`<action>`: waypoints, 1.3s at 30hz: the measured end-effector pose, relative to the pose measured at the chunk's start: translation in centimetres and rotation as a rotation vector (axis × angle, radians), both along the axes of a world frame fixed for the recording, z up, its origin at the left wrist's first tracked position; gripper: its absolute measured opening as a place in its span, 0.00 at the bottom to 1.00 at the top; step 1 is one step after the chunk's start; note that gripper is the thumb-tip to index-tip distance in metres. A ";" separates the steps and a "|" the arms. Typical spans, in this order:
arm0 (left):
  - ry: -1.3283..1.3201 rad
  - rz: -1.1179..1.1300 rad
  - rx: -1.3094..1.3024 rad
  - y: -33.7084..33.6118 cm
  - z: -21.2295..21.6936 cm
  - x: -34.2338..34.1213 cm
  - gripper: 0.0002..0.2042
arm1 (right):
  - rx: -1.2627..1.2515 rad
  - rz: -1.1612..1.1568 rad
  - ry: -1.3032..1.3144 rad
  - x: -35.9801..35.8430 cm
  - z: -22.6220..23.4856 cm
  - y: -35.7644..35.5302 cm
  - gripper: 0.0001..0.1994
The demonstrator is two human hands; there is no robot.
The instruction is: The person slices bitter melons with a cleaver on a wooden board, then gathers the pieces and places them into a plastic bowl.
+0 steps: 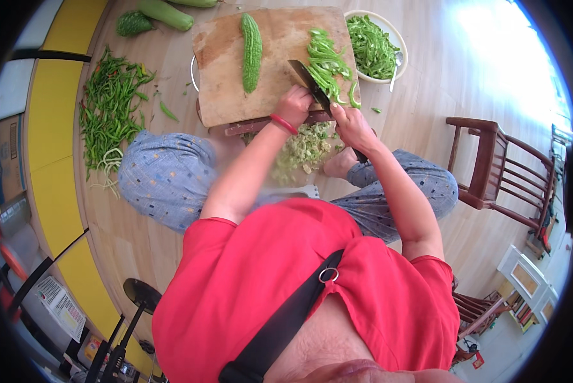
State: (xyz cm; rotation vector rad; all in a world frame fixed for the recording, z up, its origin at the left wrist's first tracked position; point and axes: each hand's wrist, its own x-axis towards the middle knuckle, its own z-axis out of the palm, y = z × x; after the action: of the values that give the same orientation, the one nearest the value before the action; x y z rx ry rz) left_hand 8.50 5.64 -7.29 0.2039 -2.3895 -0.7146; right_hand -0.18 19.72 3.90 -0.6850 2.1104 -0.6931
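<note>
My right hand point(355, 127) grips the handle of a dark-bladed kitchen knife point(311, 82), whose blade slants up and left over the near edge of a wooden cutting board point(219, 76). Beside the blade, my left hand point(294, 105) is closed, with a red bracelet at its wrist; what its fingers hold, if anything, is hidden. A whole bitter melon point(251, 54) lies lengthwise on the board. Right of the blade is a pile of green bitter melon slices point(326, 60). Pale seedy scraps point(305, 150) lie below the board, between my feet.
A white bowl point(398, 39) of green slices, with a spoon point(396, 69) in it, stands right of the board. Green chillies point(111, 102) are heaped on the floor at left. Long green gourds point(165, 14) lie at far left. A wooden chair point(487, 163) stands at right.
</note>
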 end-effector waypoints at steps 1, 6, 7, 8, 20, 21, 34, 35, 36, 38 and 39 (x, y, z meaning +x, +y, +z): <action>0.011 0.000 0.013 -0.1 0.0 -0.1 0.04 | 0.017 -0.003 -0.002 0.0 0.3 0.1 0.22; 0.051 -0.012 0.026 0.0 -0.4 -0.1 0.04 | 0.074 -0.024 -0.048 0.2 0.0 0.2 0.22; 0.024 -0.011 0.022 0.2 -0.4 -0.1 0.04 | 0.000 -0.007 0.024 0.5 -0.8 0.5 0.23; -0.003 -0.010 0.013 0.2 -0.3 -0.1 0.05 | -0.078 0.010 0.097 0.6 -1.3 0.5 0.23; 0.020 0.551 0.651 -6.4 0.9 0.4 0.05 | -0.124 0.242 0.570 2.4 -0.6 3.2 0.19; 0.094 0.583 0.893 -6.5 3.2 -0.1 0.06 | 0.044 0.316 0.630 2.9 -0.1 3.9 0.21; -0.280 -0.003 0.692 -4.7 17.4 3.4 0.03 | 0.003 0.180 0.877 -0.3 -5.9 0.3 0.28; -0.295 -0.029 0.688 -4.8 17.2 4.3 0.03 | 0.003 0.169 0.865 -0.8 -5.9 -0.2 0.28; -0.311 -0.064 0.684 -4.8 16.8 4.8 0.03 | 0.008 0.152 0.855 -1.5 -5.8 -0.5 0.28; -0.332 -0.065 0.629 -4.8 15.7 5.5 0.03 | 0.023 0.117 0.813 -3.2 -6.2 -1.1 0.28; -0.345 -0.064 0.604 -4.7 15.2 5.8 0.02 | 0.053 0.098 0.803 -3.9 -6.0 -1.3 0.28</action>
State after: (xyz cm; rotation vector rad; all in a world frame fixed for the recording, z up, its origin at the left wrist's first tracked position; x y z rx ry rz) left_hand 14.34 0.90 7.95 0.5382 -2.4303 -1.5268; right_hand -4.13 18.40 -2.13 -1.1655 2.7703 -0.3194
